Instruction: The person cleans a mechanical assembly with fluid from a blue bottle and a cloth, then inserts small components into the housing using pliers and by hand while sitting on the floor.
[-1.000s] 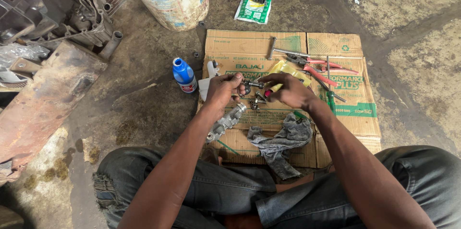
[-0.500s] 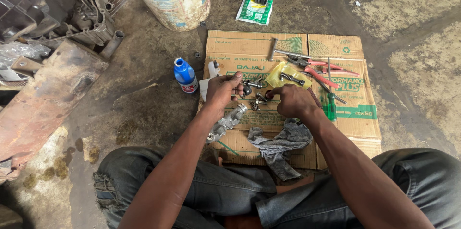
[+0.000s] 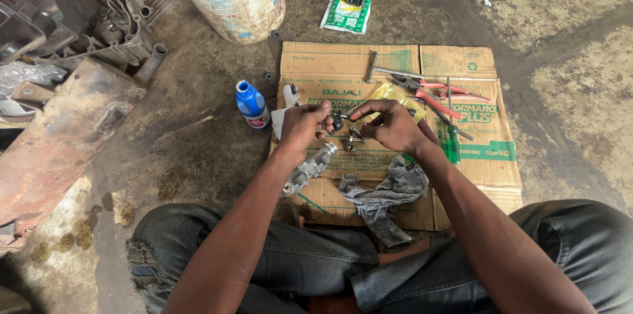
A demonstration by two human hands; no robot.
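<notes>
Blue bottle [image 3: 251, 104] stood off cardboard's [image 3: 461, 63] left edge, grey rag [image 3: 386, 190] near front | small dark metal part [image 3: 339, 120] pinched between left hand [image 3: 304, 124] and right hand [image 3: 392, 127], both clenched

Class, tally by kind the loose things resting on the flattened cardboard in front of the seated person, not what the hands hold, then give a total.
Pliers, red-handled: 1
Screwdriver, green-handled: 1
Grey rag: 1
Silver metal cylinder part: 1
Yellow plastic bag: 1
Total: 5
</notes>
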